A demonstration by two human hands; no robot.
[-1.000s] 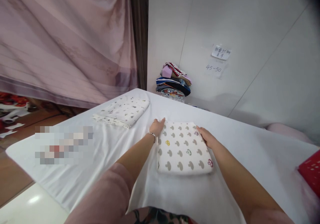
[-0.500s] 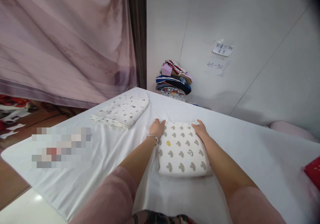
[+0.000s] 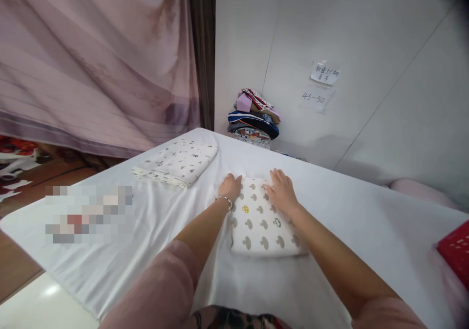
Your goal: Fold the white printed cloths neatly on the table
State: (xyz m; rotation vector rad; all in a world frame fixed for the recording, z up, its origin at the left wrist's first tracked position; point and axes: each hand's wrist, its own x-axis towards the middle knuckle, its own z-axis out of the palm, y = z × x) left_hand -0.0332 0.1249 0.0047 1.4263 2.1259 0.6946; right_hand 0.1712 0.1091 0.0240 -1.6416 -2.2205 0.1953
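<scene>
My open right hand (image 3: 283, 192) shifts from the far corner to the top of the cloth (image 3: 256, 233) on the bench (image 3: 366, 231), apparently freeing that corner. My left hand (image 3: 230, 188) touches its left edge, grip unclear.

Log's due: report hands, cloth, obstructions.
Left hand at far left corner of mushroom-print cloth, right hand spread on its far right. Cloth folded on table. Other folded cloth apart, not blocking.

From here I count 2 bare hands (image 3: 229, 187) (image 3: 283, 192), centre | 2 folded printed cloths (image 3: 262, 231) (image 3: 178, 163), centre and left of centre | 1 bracelet (image 3: 225, 200), centre | 1 fabric stack (image 3: 254, 118), upper middle | 2 wall notes (image 3: 325, 74) (image 3: 315, 98), upper right | 1 pink curtain (image 3: 102, 60), upper left
</scene>
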